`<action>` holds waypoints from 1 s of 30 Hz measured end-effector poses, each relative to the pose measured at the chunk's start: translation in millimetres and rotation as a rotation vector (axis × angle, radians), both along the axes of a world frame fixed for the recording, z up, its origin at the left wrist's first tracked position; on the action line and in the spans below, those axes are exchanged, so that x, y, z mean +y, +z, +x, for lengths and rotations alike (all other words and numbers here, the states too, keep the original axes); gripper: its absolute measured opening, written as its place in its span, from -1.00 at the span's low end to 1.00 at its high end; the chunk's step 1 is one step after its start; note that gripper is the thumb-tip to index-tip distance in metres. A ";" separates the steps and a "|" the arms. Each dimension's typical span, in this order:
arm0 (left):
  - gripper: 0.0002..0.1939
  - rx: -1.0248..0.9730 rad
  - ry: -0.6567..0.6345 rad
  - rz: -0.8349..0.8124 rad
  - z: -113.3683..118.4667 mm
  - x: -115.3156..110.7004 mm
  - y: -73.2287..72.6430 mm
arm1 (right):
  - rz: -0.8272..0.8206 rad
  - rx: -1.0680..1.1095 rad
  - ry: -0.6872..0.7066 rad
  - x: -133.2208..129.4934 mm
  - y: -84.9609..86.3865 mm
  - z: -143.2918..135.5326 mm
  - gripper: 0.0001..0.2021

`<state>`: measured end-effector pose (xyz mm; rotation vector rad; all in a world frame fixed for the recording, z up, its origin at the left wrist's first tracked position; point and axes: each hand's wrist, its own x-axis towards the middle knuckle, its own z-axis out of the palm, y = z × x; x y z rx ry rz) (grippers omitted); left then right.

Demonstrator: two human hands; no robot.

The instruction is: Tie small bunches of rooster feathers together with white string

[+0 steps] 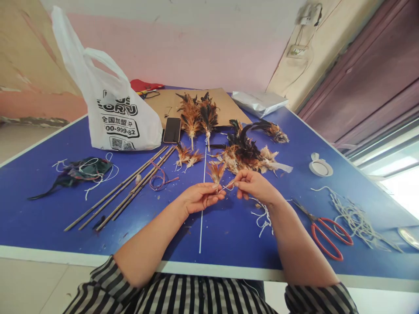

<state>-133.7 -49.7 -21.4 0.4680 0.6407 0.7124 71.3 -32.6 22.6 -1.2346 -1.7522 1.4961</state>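
Note:
My left hand pinches the base of a small bunch of brown feathers, its tips pointing up and away from me. In my right hand, the fingers are closed on a thin white string that runs to the base of that bunch. Beyond my hands lies a loose pile of black, brown and cream feathers. Two small tied feather bunches lie to its left. Farther back, two larger feather bundles with pale stems rest partly on a brown cardboard sheet.
Left are a white plastic bag, a phone, thin sticks, a purple cord and dark cloth with strings. Right are red-handled scissors, tangled string and a tape roll. White string pieces lie by my right forearm.

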 end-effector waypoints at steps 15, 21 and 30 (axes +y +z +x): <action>-0.81 0.348 0.041 0.204 4.8 -0.2 -4.9 | 0.122 -0.018 -0.076 0.2 -12.2 -1.2 -0.83; -0.78 0.363 -0.027 0.282 3.6 -1.5 -0.4 | 0.522 -0.289 -0.090 -3.5 -7.9 -6.9 -0.86; -0.82 0.536 0.131 0.381 1.5 8.1 -7.5 | 0.863 -0.523 0.122 -27.9 7.2 -29.2 -0.85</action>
